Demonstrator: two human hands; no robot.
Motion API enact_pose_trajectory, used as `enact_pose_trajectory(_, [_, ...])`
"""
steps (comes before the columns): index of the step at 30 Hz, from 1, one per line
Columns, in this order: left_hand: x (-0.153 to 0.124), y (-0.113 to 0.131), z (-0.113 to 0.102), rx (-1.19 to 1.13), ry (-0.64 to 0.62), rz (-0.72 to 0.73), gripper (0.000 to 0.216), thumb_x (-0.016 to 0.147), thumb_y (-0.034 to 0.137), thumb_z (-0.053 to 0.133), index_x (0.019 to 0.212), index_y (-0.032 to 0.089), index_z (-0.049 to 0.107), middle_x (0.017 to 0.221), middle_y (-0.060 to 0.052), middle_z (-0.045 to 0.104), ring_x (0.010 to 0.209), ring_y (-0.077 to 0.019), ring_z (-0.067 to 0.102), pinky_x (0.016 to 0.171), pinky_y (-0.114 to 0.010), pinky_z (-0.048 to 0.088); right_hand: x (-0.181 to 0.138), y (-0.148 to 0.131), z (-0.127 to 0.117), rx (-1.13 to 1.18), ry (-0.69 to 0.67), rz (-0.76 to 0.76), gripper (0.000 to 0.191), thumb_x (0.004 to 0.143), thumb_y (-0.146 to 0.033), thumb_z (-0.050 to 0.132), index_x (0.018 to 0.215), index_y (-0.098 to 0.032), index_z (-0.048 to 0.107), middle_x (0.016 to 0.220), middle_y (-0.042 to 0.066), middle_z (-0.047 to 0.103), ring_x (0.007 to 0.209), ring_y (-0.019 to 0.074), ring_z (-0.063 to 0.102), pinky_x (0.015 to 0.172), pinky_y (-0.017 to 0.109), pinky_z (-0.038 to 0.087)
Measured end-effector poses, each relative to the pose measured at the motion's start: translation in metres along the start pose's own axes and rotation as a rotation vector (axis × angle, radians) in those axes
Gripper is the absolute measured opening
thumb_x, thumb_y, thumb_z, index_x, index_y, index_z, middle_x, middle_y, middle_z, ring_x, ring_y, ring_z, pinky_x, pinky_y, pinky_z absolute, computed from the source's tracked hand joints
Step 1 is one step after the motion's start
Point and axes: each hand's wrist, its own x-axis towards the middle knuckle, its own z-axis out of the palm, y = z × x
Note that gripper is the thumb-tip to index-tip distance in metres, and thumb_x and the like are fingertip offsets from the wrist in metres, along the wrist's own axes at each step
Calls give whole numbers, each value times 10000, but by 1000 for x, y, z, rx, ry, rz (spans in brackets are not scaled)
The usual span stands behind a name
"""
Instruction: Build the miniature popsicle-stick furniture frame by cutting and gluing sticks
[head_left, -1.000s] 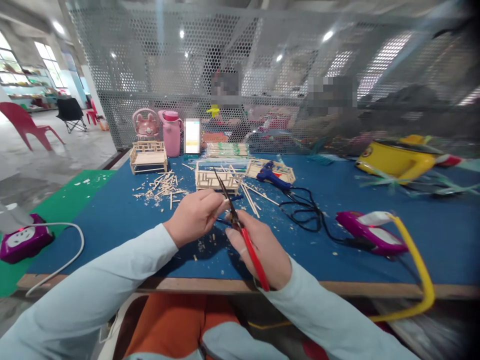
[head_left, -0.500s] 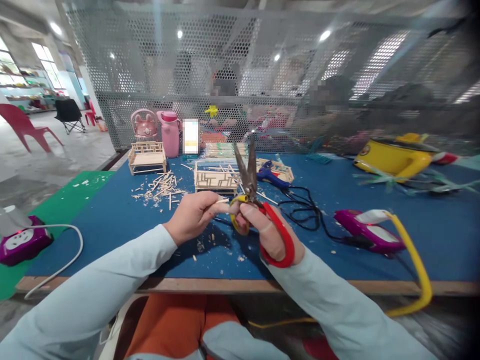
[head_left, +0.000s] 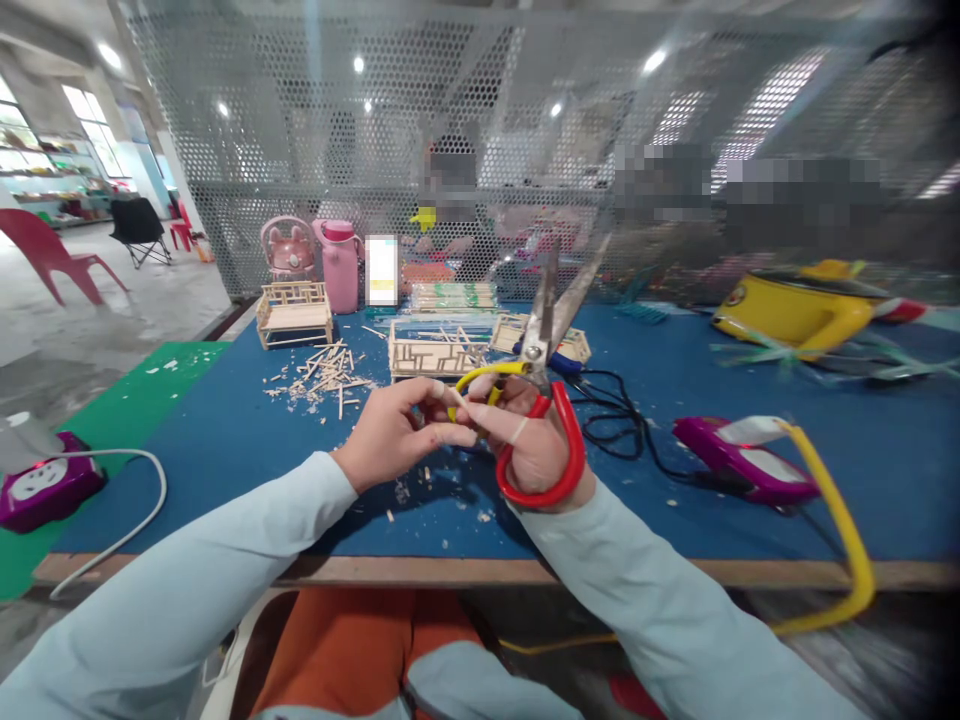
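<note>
My right hand has the scissors' handles looped around it; one grip is red, the other yellow. The scissors point up and away, blades spread apart. A short pale wooden stick shows between the fingertips of both hands. Closed around its near end is my left hand, the thumb stretched below and its fingertips partly hidden behind the yellow grip. Just beyond the hands stands a small wooden frame model with lattice sides. Left of it lies a pile of cut sticks.
A finished-looking miniature wooden bed stands back left, near a pink bottle and a phone. Behind the scissors are a blue glue gun and its black cable. Purple power strips and a yellow pot sit rightward. Mesh closes the back.
The scissors have swung right and tilted, their blades now pointing up to the right. My right hand has turned and its fingers have come to the stick beside my left fingers.
</note>
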Motion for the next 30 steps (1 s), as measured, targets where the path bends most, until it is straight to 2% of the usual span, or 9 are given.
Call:
enact_pose_trajectory(5, [-3,0,9,-233,-7,-126,285,774,432,630,814,150,617,759,-36,657,664,-124,584,550,-206,444,-1,-1,-1,-34,32,40,259,577,-345,694,686,-224,493,649,-27,503,548,118,496,536,293,480])
enact_pose_trajectory(10, [-3,1,11,-340,-20,-266,338,794,479,578,771,143,590,697,-9,603,589,-92,511,472,-184,412,-3,3,-3,-51,-9,91,275,563,-342,716,689,-220,505,647,-15,536,609,149,549,560,300,499])
enact_pose_trajectory(17, [-1,0,7,-463,-120,-379,363,739,498,640,799,146,570,720,13,565,620,-80,516,486,-170,408,-3,6,-5,-122,-31,12,254,592,-326,723,715,-205,537,676,-19,559,603,135,542,564,281,489])
enact_pose_trajectory(24, [2,-1,7,-563,-110,-431,348,729,465,663,719,144,528,662,33,527,531,-44,447,461,-158,374,-3,2,-4,-266,-28,-19,214,624,-287,672,760,-186,542,665,-12,567,599,136,540,590,285,469])
enact_pose_trajectory(30, [4,4,4,-472,-88,-319,342,704,449,680,699,132,551,621,38,505,540,-57,448,521,-189,404,-1,-12,-4,-374,-5,-147,134,629,-229,614,709,-192,513,624,-32,521,578,117,512,584,263,446])
